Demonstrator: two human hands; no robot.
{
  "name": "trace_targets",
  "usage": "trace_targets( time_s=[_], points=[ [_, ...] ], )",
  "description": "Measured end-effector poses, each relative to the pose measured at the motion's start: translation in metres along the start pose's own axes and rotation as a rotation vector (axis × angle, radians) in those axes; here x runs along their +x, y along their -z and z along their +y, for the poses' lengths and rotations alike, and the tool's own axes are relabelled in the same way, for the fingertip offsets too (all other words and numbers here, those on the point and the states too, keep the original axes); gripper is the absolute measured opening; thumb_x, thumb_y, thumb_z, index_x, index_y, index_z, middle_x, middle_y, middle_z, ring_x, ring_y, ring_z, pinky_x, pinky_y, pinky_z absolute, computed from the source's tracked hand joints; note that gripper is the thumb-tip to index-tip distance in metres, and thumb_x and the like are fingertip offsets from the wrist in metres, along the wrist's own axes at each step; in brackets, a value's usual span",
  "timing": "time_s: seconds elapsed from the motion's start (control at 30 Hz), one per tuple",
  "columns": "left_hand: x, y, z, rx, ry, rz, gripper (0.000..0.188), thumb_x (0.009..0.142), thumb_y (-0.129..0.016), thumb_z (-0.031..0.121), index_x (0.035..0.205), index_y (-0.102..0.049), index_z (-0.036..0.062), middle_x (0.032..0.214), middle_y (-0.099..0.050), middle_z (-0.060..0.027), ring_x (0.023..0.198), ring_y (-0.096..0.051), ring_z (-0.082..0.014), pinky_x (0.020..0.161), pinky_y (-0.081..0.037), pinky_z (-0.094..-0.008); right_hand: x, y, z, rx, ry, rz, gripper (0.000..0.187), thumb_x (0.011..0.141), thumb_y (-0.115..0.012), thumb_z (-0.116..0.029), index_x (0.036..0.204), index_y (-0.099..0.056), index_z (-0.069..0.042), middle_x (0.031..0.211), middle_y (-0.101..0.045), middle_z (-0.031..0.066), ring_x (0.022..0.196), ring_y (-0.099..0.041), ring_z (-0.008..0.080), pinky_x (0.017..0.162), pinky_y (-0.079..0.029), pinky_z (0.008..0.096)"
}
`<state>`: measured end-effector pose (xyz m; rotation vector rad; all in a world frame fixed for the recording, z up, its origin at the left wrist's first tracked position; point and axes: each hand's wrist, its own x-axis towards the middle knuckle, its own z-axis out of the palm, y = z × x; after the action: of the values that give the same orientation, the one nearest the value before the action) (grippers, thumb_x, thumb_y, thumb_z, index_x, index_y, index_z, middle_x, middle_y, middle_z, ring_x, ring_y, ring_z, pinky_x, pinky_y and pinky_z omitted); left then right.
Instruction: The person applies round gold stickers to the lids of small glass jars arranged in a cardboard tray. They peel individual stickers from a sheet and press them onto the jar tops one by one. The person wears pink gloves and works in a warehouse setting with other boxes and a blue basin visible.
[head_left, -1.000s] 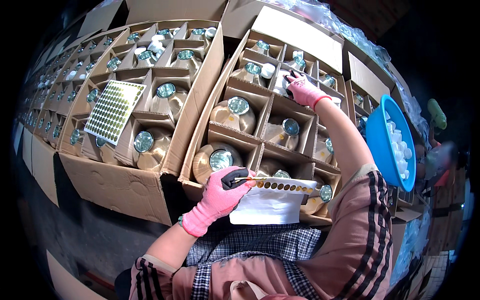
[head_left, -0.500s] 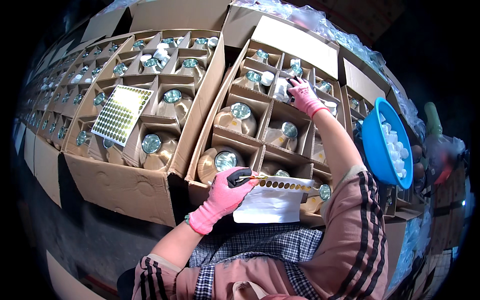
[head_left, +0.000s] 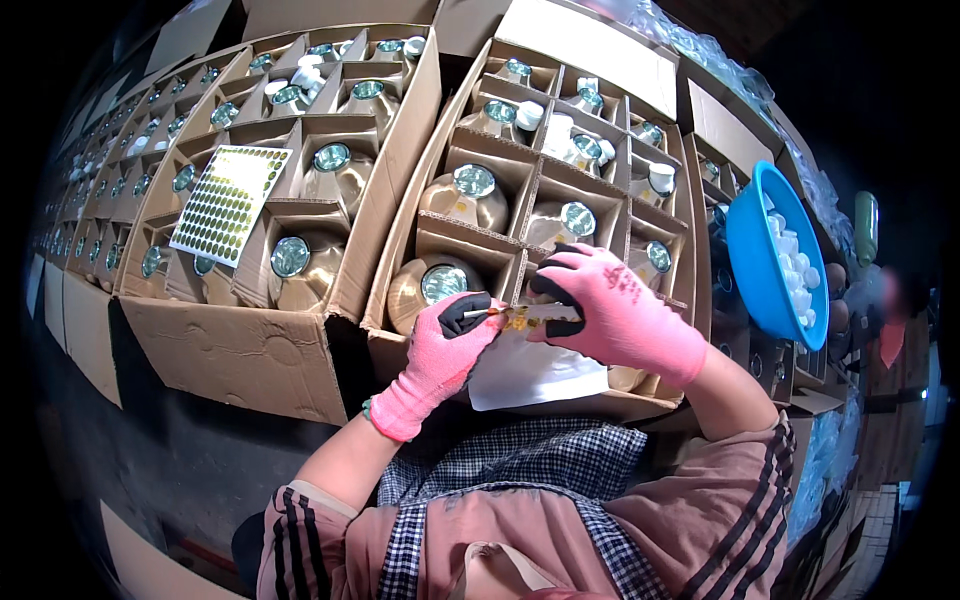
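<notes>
My left hand point(head_left: 450, 340), in a pink glove with dark fingertips, is closed on the upper left corner of a white sticker sheet point(head_left: 535, 375). A thin pale stick pokes out between its thumb and forefinger. A row of round gold stickers runs along the sheet's top edge. My right hand point(head_left: 620, 310), gloved alike, has its thumb and fingers closed about that edge; whether a loose sticker is between them is hidden. Beneath the hands stands a divided cardboard box point(head_left: 370, 335) of large, round glass bottles. One such bottle point(head_left: 470, 195) sits just beyond my left hand.
Another divided box point(head_left: 230, 350) of bottles stands to the left, with a fuller gold sticker sheet point(head_left: 230, 205) lying across its dividers. At the right, a blue basin point(head_left: 745, 270) holds white caps point(head_left: 793, 265). White caps also lie among the bottles.
My right hand has come back from the far bottles to the sticker sheet's top edge. My left hand keeps its hold on the sheet. The view has shifted slightly.
</notes>
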<state>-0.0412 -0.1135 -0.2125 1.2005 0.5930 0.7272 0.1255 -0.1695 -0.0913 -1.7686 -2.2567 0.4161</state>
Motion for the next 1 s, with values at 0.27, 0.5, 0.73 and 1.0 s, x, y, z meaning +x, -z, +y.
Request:
trace_targets(
  time_s=[0.27,0.5,0.73,1.0],
  points=[
    [0.002,0.001,-0.002,-0.013,-0.012,-0.017,0.017,0.078,-0.062,0.009,0.092,-0.061,-0.0003,0.083,-0.063,-0.0026,0.076,-0.057,-0.0072,0.070,-0.046,-0.0214,0.001,-0.021,0.009,0.023,-0.008,0.107,0.013,0.066,-0.064,-0.012,0.075,-0.056,-0.005,0.073,-0.054,0.0106,0.075,-0.053,0.0301,0.070,-0.041,0.0381],
    [0.001,0.001,-0.003,0.030,-0.012,0.004,0.017,0.076,-0.064,0.009,0.091,-0.062,0.0001,0.083,-0.063,-0.0038,0.075,-0.057,-0.0084,0.069,-0.047,-0.0231,-0.003,-0.026,0.003,-0.040,0.087,0.182,0.015,0.063,-0.063,-0.008,0.076,-0.055,-0.008,0.076,-0.052,0.0067,0.080,-0.051,0.0264,0.075,-0.040,0.0370],
    [0.000,0.001,-0.005,0.058,0.034,0.074,0.020,0.075,-0.066,0.011,0.091,-0.062,-0.0001,0.080,-0.064,-0.0034,0.073,-0.057,-0.0082,0.068,-0.047,-0.0230,0.005,-0.021,0.008,0.002,0.173,0.193,0.018,0.062,-0.065,-0.007,0.078,-0.056,-0.006,0.083,-0.054,0.0088,0.085,-0.052,0.0273,0.081,-0.040,0.0366],
    [0.008,-0.004,0.003,0.055,0.006,0.028,0.020,0.076,-0.067,0.014,0.088,-0.061,-0.0006,0.078,-0.064,-0.0024,0.072,-0.056,-0.0061,0.067,-0.045,-0.0212,0.141,0.010,0.153,-0.225,-0.123,0.461,0.014,0.066,-0.068,-0.018,0.075,-0.064,-0.008,0.113,-0.052,0.0126,0.105,-0.045,0.0334,0.092,-0.037,0.0398]
  ],
)
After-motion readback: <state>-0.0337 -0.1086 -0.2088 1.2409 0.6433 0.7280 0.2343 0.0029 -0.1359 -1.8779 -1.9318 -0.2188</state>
